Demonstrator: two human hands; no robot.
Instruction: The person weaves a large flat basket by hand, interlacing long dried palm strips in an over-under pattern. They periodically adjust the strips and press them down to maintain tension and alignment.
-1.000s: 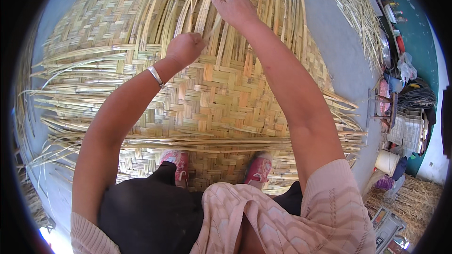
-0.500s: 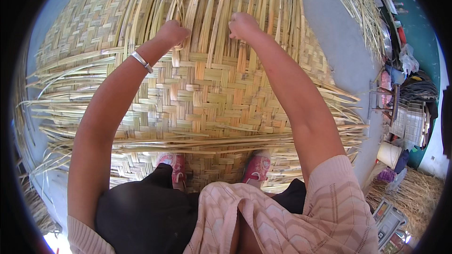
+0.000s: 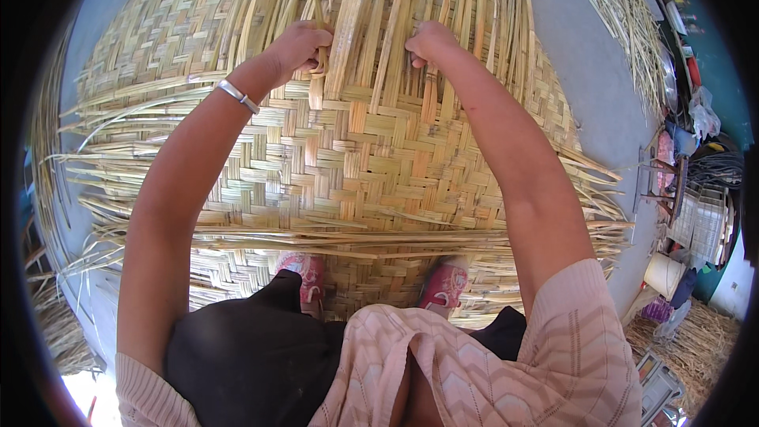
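Observation:
A large woven mat (image 3: 387,158) of split reed strips lies on the floor beneath me. Long loose strips (image 3: 356,16) run away from its woven middle toward the far side. My left hand (image 3: 303,46), with a silver bangle at the wrist, is closed round a strip that bends up at the edge of the tight weave. To its right, my right hand (image 3: 433,43) is pinched on another strip in the same row; its fingertips are partly hidden. Several upright strips stand between the two hands.
A bundle of strips (image 3: 411,241) lies across the mat before my pink shoes (image 3: 444,285). More loose reeds (image 3: 624,24) lie on the grey floor at the far right. A small rack (image 3: 662,182), a white bucket (image 3: 664,275) and straw (image 3: 708,340) stand along the right side.
The whole view has shifted slightly, so the mat sits further right in the picture. My left hand has turned and moved a little farther away. Both hands stay at the same row of strips.

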